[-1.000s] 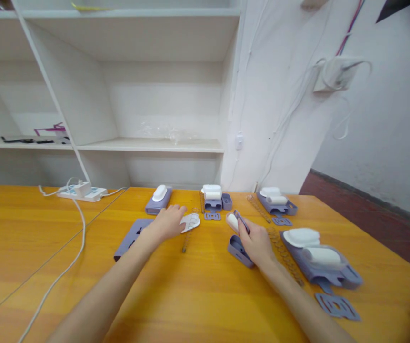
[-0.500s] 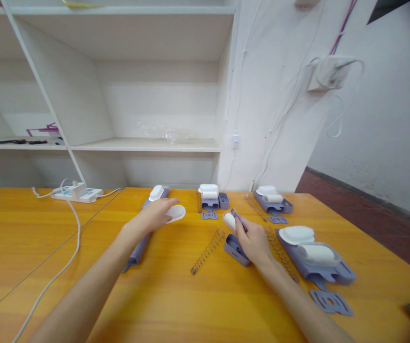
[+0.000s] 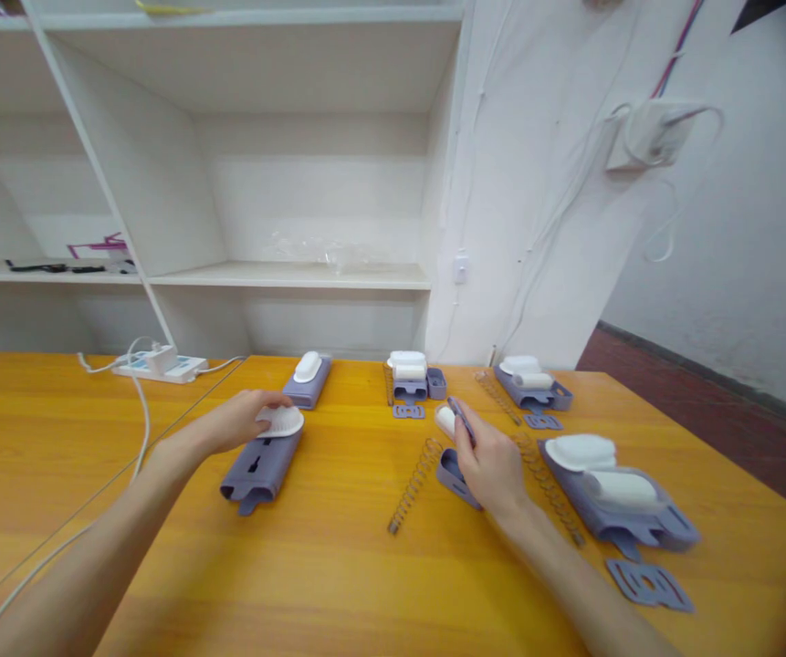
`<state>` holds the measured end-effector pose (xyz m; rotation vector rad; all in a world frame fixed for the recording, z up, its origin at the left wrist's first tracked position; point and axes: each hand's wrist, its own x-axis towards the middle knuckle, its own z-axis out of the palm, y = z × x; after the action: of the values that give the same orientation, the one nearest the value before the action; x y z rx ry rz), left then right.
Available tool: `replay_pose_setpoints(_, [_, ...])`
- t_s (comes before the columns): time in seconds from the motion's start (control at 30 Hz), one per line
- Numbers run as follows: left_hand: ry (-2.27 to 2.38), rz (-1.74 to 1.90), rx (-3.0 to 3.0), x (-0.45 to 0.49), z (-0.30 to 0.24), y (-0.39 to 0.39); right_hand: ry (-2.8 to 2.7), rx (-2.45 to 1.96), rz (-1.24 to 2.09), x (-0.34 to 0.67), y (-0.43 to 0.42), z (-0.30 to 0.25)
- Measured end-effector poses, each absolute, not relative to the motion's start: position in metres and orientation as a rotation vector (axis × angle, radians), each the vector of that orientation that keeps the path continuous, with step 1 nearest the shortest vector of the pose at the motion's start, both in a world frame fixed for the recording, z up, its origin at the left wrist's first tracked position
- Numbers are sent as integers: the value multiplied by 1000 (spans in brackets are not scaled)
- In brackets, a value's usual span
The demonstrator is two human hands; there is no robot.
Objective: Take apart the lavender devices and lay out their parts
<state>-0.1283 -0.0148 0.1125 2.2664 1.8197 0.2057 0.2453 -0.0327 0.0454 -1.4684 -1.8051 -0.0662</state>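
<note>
My left hand (image 3: 256, 417) is closed on a white ribbed oval cap (image 3: 283, 422), at the far end of a purple-grey plastic housing (image 3: 266, 467). Whether the cap rests on the housing or hovers just over it, I cannot tell. My right hand (image 3: 492, 461) grips a white cylinder (image 3: 445, 420) together with a thin purple-grey plate (image 3: 462, 422). Below that hand lies a small purple-grey end cap (image 3: 457, 476), partly covered by it. A coil spring (image 3: 414, 485) lies on the table between my two hands.
Another housing with a white cap (image 3: 309, 370) stands behind. Part sets lie at the back (image 3: 408, 374), back right (image 3: 531, 383) and right (image 3: 618, 488), with springs beside them. A flat purple-grey plate (image 3: 649, 584) lies front right. A power strip (image 3: 160, 365) and white cable (image 3: 144, 420) are left.
My left hand has moved left and toward me with the white cap, onto or just over the near housing. My right hand keeps its hold, nearly still. The view has shifted slightly.
</note>
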Motion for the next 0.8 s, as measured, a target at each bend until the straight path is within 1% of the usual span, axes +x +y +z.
replay_pose_setpoints(0.13, [1784,229,2327,-118,118,-18,-1920,-1402,-91,235,-41,49])
replay_pose_setpoints(0.27, [1721,478,2523,-71,119,-33,-1953,-1393,-67,229,-45,52])
replay_pose_setpoints(0.3, [1706,488,2558,-53,117,-38,-1948,-1394,-69,228,-45,52])
replay_pose_setpoints(0.43, [1631,300,2634,25,97,-61,-1930,-1408,-75,232,-44,48])
replay_pose_setpoints(0.53, [1497,114,2701,61,76,-69,-1917,-1416,-80,236,-42,46])
replay_pose_setpoints(0.63, [1504,-25,2721,69,62,-70,-1921,-1420,-98,238,-42,45])
replay_pose_setpoints(0.8, [1697,-95,2665,39,55,-71,-1929,-1426,-127,237,-41,45])
